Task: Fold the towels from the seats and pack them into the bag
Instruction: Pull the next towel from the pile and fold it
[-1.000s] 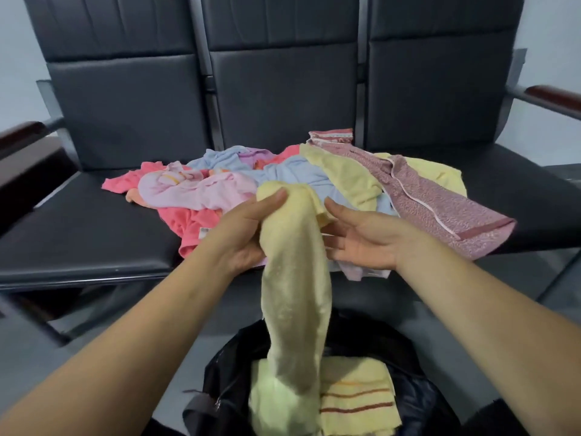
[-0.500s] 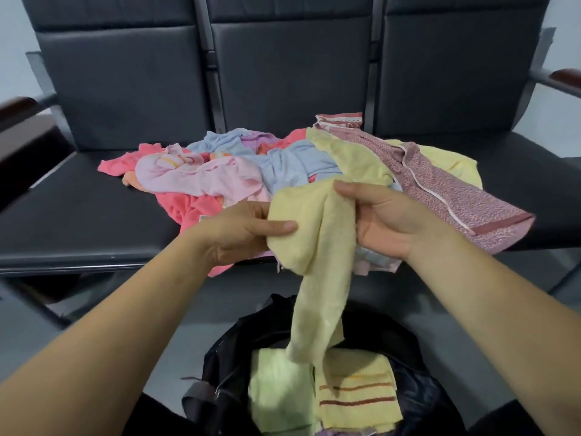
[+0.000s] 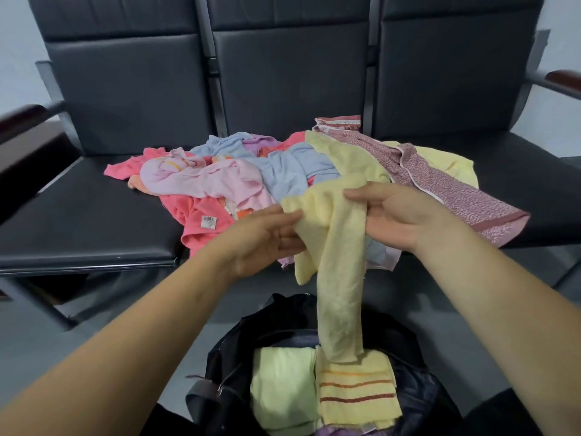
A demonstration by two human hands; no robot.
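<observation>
Two hands on one pale yellow towel (image 3: 339, 262): left hand (image 3: 270, 237) pinches its left edge, right hand (image 3: 399, 215) grips the bunched top. It hangs above the open black bag (image 3: 226, 357), lower end over a folded striped towel (image 3: 355, 391) inside. The towel pile (image 3: 220, 184) lies on the seats (image 3: 78, 221).

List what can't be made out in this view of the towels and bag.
Head view:
- Bag: lower part cut off by the bottom edge; depth unknown.
- Label on the coral towel: too small to read.
- Lower towels in the pile: covered by upper ones; count unclear.
- Right hand fingertips: behind the held yellow towel.
</observation>
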